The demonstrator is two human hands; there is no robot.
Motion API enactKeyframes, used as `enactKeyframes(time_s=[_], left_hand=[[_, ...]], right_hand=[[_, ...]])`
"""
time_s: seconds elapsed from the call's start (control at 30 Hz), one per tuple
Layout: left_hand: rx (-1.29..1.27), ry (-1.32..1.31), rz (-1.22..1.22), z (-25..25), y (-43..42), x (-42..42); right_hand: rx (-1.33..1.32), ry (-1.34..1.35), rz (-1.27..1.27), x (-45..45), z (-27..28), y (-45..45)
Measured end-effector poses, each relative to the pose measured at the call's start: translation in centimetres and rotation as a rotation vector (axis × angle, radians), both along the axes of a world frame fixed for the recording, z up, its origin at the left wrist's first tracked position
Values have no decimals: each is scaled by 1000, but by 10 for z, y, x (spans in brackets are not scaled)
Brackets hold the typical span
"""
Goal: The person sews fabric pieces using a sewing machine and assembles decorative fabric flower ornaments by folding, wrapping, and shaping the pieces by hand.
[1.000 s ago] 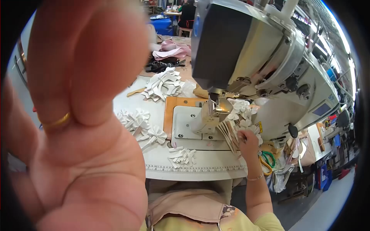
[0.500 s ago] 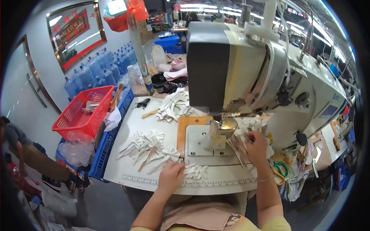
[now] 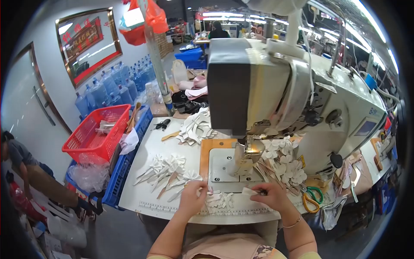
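Fingers of the right hand (image 3: 272,196), lower right of centre, pinch a small white strip (image 3: 249,191); those of the left hand (image 3: 193,197), lower centre, curl beside a loose pile of short strips (image 3: 226,200), and I cannot tell whether they grip any. The pile lies near the ruler-marked front edge of the surface (image 3: 140,197), so a dragging wrist could sweep pieces off. Scissors (image 3: 321,195) at lower right could snag the neighbouring flower cluster (image 3: 290,168) if knocked. White fabric flowers (image 3: 172,166) crowd left of centre, with bare room left of them; behind, the sewing machine (image 3: 276,82) limits reach.
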State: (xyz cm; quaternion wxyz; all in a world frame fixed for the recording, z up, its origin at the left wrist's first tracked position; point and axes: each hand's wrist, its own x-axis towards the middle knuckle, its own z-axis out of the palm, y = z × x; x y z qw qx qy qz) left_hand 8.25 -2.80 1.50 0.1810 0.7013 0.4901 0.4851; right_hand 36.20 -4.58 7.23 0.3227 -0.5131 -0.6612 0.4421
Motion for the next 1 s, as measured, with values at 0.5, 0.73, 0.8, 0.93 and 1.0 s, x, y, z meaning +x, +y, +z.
enactKeyframes(time_s=[0.5, 0.73, 0.8, 0.93, 1.0], left_hand=[[-550, -258, -428, 42, 3, 24], [-693, -189, -293, 43, 3, 25], [-775, -311, -335, 38, 6, 22], [-725, -209, -296, 37, 4, 24], [-727, -189, -283, 37, 4, 23]], right_hand=[[68, -287, 281, -41, 8, 35], [24, -345, 343, -46, 13, 41], [31, -352, 354, -46, 12, 41], [47, -359, 385, -48, 8, 43], [46, -346, 396, -47, 7, 43]])
